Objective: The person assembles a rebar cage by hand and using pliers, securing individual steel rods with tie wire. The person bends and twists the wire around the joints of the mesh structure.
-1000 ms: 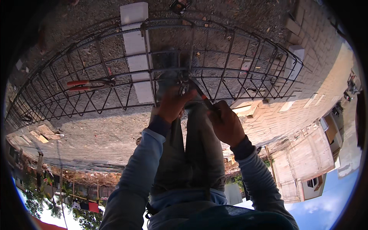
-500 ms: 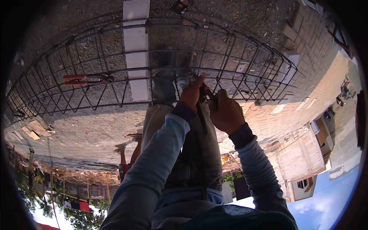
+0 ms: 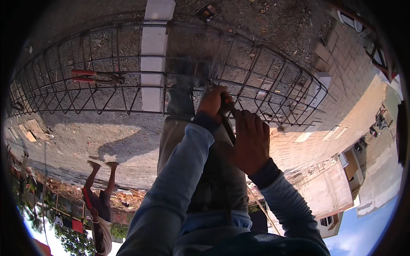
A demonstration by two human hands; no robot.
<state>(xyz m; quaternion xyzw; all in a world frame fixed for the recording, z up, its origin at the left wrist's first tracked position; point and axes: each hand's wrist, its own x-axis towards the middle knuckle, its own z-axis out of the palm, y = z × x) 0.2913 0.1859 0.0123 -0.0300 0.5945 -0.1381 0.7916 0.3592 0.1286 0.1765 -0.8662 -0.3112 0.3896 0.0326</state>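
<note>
In front of me a long cage of dark steel reinforcing bars (image 3: 124,72) stretches across the view. My left hand (image 3: 212,102) is at its near side, fingers closed together close to a bar; what they pinch is too small to make out. To its right, my right hand (image 3: 253,143) has its fingers bent over a dark hand tool (image 3: 229,106), mostly hidden, whose kind I cannot tell. Its upper end reaches toward my left fingers. Red-handled cutting pliers (image 3: 97,79) lie across the cage bars on the left, touched by neither hand.
A pale plank or strip (image 3: 153,47) passes beneath the cage. Gravel ground (image 3: 124,132) surrounds it, with a paved surface (image 3: 346,64) to the right. Another person (image 3: 101,196) stands in the distance at lower left. A small dark object (image 3: 208,12) lies beyond the cage.
My right hand has turned and dropped a little, now showing its back with the fingers upward. My left hand stays near the same bar. The view has tilted, and the distant person appears farther left.
</note>
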